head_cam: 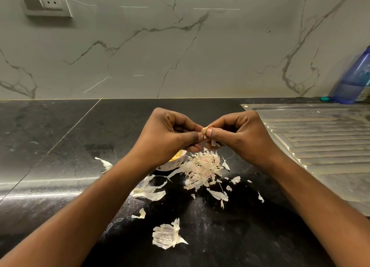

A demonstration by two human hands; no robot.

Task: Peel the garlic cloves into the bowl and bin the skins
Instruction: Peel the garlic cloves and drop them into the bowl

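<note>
Both hands meet above the black counter, pinching one small garlic clove (204,130) between thumbs and fingertips. My left hand (170,134) holds it from the left, my right hand (238,134) from the right, and a bit of skin hangs below the right fingers. Under my left wrist a small white bowl (170,165) with yellowish peeled cloves shows only partly. A heap of papery garlic skins (202,170) lies just below the hands, with more loose skins scattered toward me.
A steel sink drainboard (320,142) fills the right side of the black counter (60,146). A blue plastic bottle (354,78) leans at the far right by the marble wall. A large skin piece (168,235) lies near the front.
</note>
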